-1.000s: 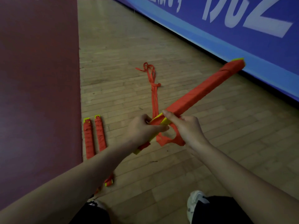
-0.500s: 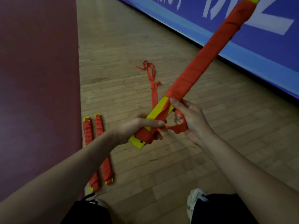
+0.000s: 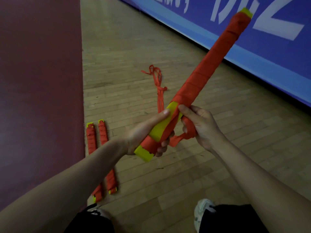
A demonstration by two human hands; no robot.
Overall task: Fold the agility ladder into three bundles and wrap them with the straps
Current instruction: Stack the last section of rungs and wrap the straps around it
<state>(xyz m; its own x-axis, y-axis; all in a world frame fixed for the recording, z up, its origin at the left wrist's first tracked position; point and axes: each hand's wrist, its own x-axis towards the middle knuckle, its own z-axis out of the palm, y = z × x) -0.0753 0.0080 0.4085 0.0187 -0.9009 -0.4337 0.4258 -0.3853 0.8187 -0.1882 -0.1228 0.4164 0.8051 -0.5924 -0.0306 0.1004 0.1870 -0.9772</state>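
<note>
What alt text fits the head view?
A person holds a long orange-wrapped ladder bundle angled up-right: left hand grips its yellow lower end, right hand holds the loose strap. Two wrapped bundles lie on the floor at left.

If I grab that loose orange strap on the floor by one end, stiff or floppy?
Likely floppy: the loose strap lies kinked and looped on the floor. Probably light, since it looks like thin flat webbing. Unlikely to roll.

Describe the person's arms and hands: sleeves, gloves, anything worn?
Left hand and right hand are bare: no gloves, no rings showing. The left forearm and right forearm are bare to the frame edge: no sleeves, watch or wristband in view.
</note>
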